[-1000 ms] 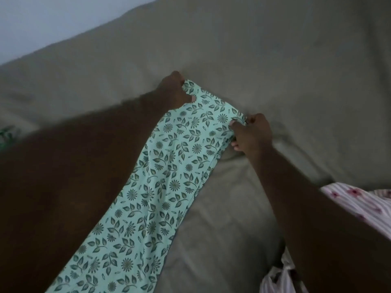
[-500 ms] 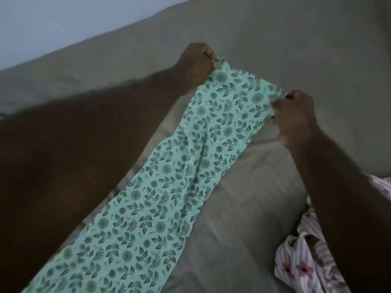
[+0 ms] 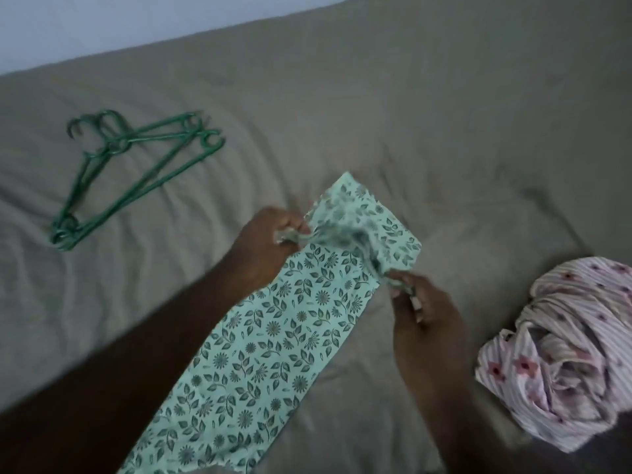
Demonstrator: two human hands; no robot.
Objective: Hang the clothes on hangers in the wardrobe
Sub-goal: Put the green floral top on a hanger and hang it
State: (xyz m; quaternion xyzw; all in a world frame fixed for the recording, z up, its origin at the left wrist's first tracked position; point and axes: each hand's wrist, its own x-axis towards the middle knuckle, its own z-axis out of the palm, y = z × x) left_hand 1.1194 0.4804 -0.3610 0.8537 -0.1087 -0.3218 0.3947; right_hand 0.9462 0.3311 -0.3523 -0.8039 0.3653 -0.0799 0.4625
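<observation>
A long mint-green garment with a dark leaf and flower print (image 3: 273,336) lies stretched over the bed toward me. My left hand (image 3: 270,234) grips its left edge near the far end, and my right hand (image 3: 420,309) pinches the right edge. The far end of the cloth is folded over between the two hands. Several green plastic hangers (image 3: 136,165) lie in a loose pile on the bed at the far left, apart from both hands.
A crumpled pink striped garment with pink flowers (image 3: 564,350) sits on the bed at the right, close to my right forearm. The beige bed sheet (image 3: 410,114) fills the view, and a pale wall (image 3: 102,22) runs along the top left.
Both hands have drawn nearer to me with the mint garment, and its far end has folded over. The view shifted, so the green hangers and more of the pink garment now show.
</observation>
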